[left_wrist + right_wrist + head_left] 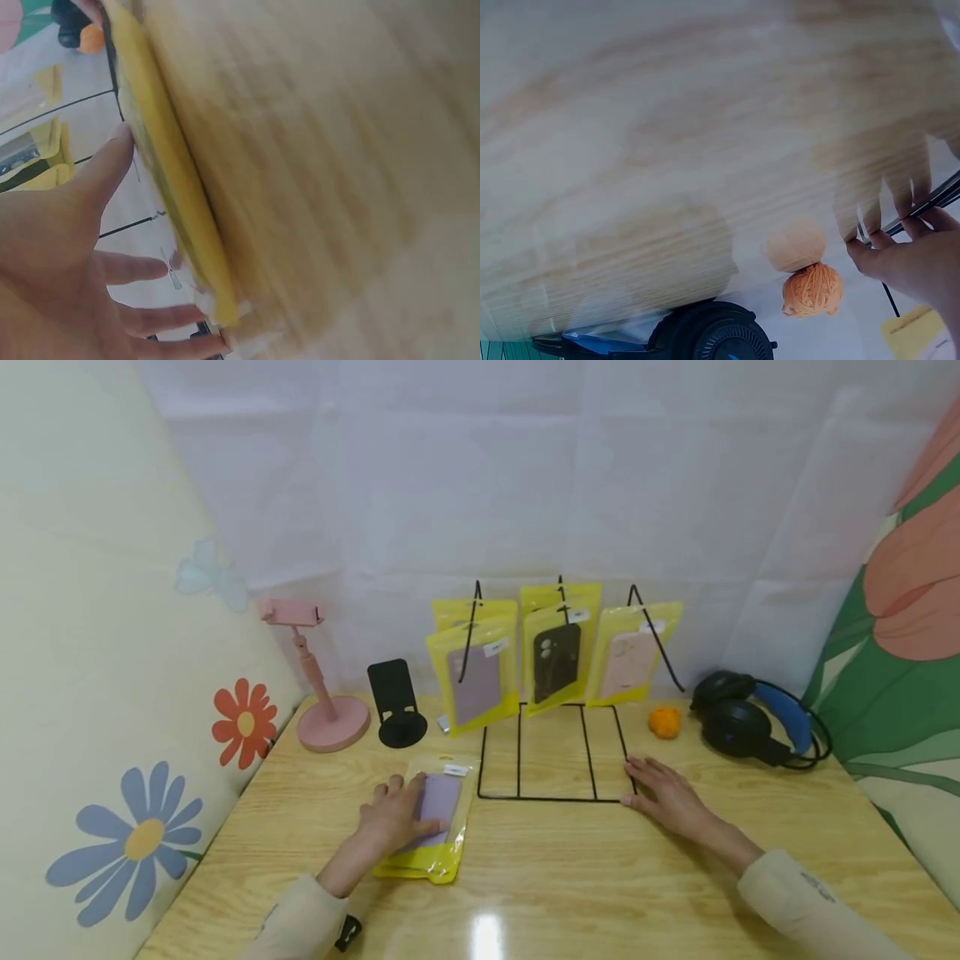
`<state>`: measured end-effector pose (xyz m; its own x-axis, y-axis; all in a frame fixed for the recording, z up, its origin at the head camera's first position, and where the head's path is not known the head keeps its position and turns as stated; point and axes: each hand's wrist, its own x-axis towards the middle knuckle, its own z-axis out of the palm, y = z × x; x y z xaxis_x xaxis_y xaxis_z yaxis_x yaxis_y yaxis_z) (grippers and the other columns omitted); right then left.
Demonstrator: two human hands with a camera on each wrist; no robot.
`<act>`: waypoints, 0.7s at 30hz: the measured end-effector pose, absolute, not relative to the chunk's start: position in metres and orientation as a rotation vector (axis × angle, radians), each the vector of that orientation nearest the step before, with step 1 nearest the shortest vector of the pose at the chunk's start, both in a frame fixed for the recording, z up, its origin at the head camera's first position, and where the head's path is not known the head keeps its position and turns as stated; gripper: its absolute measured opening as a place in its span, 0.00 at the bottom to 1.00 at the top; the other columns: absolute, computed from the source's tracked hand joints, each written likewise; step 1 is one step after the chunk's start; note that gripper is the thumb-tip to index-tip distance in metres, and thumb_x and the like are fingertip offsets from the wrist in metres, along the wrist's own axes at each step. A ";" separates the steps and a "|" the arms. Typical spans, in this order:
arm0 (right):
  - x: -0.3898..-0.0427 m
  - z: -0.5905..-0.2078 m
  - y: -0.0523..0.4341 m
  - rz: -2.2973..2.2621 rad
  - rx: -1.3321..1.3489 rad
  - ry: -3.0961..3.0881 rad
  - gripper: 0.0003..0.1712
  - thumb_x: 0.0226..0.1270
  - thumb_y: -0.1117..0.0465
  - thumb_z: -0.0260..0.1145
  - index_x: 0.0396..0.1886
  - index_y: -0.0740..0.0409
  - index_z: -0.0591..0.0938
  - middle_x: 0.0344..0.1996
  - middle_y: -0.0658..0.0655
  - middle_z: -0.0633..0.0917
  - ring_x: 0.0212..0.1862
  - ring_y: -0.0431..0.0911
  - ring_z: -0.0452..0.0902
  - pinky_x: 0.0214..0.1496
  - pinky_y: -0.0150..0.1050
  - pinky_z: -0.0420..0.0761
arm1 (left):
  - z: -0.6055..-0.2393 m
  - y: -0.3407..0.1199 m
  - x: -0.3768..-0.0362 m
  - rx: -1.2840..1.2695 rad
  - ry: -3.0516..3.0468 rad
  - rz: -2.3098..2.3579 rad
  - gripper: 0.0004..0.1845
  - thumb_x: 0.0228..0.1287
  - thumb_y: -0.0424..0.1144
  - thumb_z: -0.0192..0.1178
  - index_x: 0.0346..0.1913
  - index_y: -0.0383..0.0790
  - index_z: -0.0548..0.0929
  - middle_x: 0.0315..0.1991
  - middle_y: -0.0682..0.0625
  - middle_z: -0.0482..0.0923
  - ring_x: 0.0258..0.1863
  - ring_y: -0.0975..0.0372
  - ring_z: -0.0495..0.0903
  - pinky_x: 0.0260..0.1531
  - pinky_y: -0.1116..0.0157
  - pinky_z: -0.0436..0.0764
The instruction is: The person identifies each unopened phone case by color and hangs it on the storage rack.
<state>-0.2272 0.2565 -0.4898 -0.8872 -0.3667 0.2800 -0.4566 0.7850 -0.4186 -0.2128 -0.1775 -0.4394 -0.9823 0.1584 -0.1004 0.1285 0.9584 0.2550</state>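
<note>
My left hand (392,817) rests on a small pile of yellow-edged clear packets, fingers spread; the top packet (438,806) shows a purple phone case. In the left wrist view, the thumb and fingers of that hand (67,247) lie across the pile, whose yellow edge (176,165) faces the camera. On the other side, my right hand (671,802) touches the right front corner of a black wire display rack (555,798). The right wrist view shows this hand's fingers (881,240) against the black wire. Packets with purple (477,681), black (557,662) and pink (628,664) phone cases hang from the rack's hooks.
Left of the rack stand a pink phone stand (333,723) and a black phone stand (401,728). An orange yarn ball (664,722) and black-blue headphones (738,727) are at the right. A small black object (348,933) lies by the left sleeve. White cloth (450,485) hangs behind.
</note>
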 end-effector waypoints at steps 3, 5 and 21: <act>-0.227 -0.489 0.257 0.725 0.642 -2.799 0.34 0.64 0.53 0.67 0.63 0.71 0.73 0.65 0.67 0.71 0.66 0.69 0.60 0.61 0.69 0.60 | -0.438 -0.177 -0.213 0.303 2.975 0.420 0.46 0.51 0.57 0.71 0.67 0.32 0.68 0.55 0.31 0.67 0.51 0.39 0.68 0.42 0.35 0.72; -0.228 -0.489 0.257 0.736 0.634 -2.806 0.34 0.64 0.53 0.67 0.63 0.70 0.73 0.65 0.67 0.71 0.67 0.68 0.60 0.61 0.69 0.59 | -0.437 -0.177 -0.213 0.338 2.962 0.446 0.45 0.51 0.54 0.72 0.66 0.32 0.69 0.53 0.32 0.68 0.49 0.41 0.68 0.41 0.36 0.73; -0.227 -0.491 0.257 0.738 0.635 -2.812 0.34 0.64 0.53 0.67 0.63 0.70 0.73 0.65 0.67 0.71 0.67 0.68 0.59 0.62 0.69 0.59 | -0.426 -0.183 -0.215 0.374 2.902 0.727 0.42 0.40 0.33 0.78 0.63 0.39 0.72 0.44 0.36 0.64 0.37 0.48 0.70 0.31 0.55 0.77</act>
